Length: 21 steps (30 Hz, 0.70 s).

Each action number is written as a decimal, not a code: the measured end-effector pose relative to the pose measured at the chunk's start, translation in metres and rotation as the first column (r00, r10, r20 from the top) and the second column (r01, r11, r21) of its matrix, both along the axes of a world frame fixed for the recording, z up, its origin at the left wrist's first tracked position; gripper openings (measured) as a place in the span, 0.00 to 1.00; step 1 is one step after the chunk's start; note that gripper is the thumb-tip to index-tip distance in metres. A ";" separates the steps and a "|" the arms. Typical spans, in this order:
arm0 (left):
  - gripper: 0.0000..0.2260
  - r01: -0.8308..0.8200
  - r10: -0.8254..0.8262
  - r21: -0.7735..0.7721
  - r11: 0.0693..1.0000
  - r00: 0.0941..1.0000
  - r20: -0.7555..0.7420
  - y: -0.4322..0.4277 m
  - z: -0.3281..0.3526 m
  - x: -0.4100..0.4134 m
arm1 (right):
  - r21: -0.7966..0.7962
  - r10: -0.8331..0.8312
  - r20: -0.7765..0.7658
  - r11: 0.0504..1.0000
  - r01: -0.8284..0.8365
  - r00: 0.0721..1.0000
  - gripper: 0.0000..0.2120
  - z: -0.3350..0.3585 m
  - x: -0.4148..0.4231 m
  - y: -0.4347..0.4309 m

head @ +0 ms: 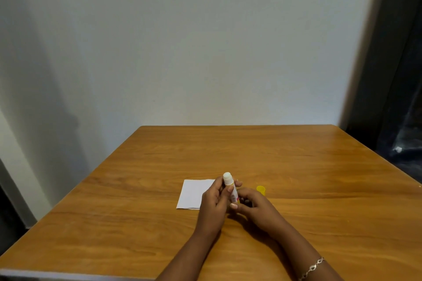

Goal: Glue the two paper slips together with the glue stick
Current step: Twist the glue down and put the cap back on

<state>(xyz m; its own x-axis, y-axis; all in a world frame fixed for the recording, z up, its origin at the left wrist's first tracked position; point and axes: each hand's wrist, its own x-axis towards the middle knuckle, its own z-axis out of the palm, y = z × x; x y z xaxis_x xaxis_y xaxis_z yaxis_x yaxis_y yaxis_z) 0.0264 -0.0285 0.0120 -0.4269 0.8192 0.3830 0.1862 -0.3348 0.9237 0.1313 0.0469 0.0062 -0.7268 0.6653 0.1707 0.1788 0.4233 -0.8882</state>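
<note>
A white glue stick [229,182] stands upright and uncapped, its white glue tip showing at the top. My left hand [213,203] grips its barrel from the left. My right hand [253,206] holds the stick's lower end, fingers curled around the base. A white paper slip [191,194] lies flat on the table just left of and partly behind my left hand. I can make out only one sheet; whether a second slip lies under it or behind my hands I cannot tell. The yellow cap [261,189] stands on the table right of my hands.
The wooden table [137,223] runs up to a plain white wall at the back. A dark doorway or curtain is at the right edge. A bracelet [312,268] is on my right wrist.
</note>
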 end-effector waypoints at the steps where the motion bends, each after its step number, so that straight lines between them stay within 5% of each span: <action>1: 0.08 0.002 -0.002 -0.003 1.000 1.000 -0.001 0.000 0.000 0.000 | 0.007 0.003 0.000 1.000 -0.003 1.000 0.08 0.000 0.000 0.001; 16: 0.04 -0.078 0.078 0.045 0.996 0.997 0.001 -0.001 -0.001 -0.003 | 0.065 0.024 0.037 0.998 -0.026 0.999 0.18 0.004 0.005 -0.002; 21: 0.12 -0.119 0.118 0.039 0.992 0.992 0.032 0.002 -0.003 -0.004 | 0.106 -0.312 -0.214 0.935 0.339 0.926 0.16 0.020 0.029 0.005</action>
